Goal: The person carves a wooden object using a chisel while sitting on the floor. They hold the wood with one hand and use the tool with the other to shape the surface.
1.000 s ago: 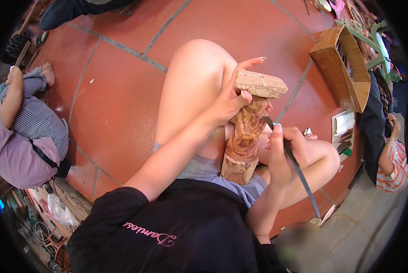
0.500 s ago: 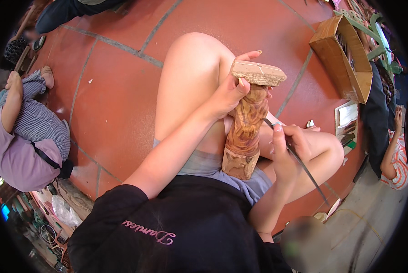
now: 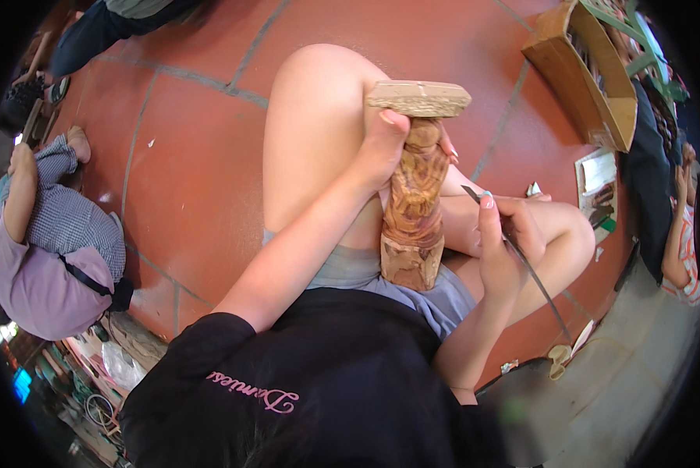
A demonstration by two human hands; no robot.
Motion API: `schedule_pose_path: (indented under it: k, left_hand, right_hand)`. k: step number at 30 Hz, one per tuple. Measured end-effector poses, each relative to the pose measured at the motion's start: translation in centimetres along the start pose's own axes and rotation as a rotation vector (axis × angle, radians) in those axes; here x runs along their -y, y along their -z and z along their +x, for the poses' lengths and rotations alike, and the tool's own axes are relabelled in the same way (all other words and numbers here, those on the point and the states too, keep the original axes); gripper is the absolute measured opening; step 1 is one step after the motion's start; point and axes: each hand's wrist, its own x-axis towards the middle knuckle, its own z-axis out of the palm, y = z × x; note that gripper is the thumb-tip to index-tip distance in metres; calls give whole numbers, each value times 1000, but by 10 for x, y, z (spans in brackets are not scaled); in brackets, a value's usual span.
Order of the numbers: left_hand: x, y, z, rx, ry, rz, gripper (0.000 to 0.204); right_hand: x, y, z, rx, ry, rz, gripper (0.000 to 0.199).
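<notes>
A carved wooden figure [image 3: 414, 191] with swirling brown grain stands tilted between my thighs, its rough block end resting on my grey shorts. My left hand [image 3: 382, 148] is wrapped round it just under the flat, pale slab at its far end, thumb on the near side and fingertips showing on the right. In my right hand [image 3: 507, 242] is a slim, dark metal carving tool [image 3: 546, 295], pinched between thumb and fingers. Its pointed tip is apart from the wood, to the right of it. The exact kind of blade is too small to tell.
An open cardboard box [image 3: 580, 74] stands on the red tiled floor [image 3: 202, 164] at the far right, with a paper-like item [image 3: 597, 178] nearer. A person in a lilac top [image 3: 53, 288] sits at the left. Another in a striped sleeve [image 3: 684, 257] is at the right edge.
The carving has swung left and turned more upright, with my left hand on it. The tool's tip has come away from the wood, my right hand now slightly further right.
</notes>
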Motion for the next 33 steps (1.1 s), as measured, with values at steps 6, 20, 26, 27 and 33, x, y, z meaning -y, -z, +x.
schedule_pose_path:
  k: [6, 20, 26, 27, 33]
  left_hand:
    - [-40, -60, -13, -77, -68, 81, 102]
    - [-107, -163, -44, -681, -469, 101, 99]
    - [-38, -147, -38, -775, -357, 93, 90]
    - [-33, -146, -34, -786, -350, 95, 89]
    - [-29, -128, -11, -622, -250, 137, 81]
  right_hand:
    - [12, 80, -14, -151, -28, 110, 12]
    - [-23, 224, -96, -523, -147, 490, 14]
    - [-43, 217, -83, -434, -46, 342, 12]
    - [-53, 216, -79, -427, 1, 311, 12]
    - [-54, 204, -41, -340, 141, -13, 8]
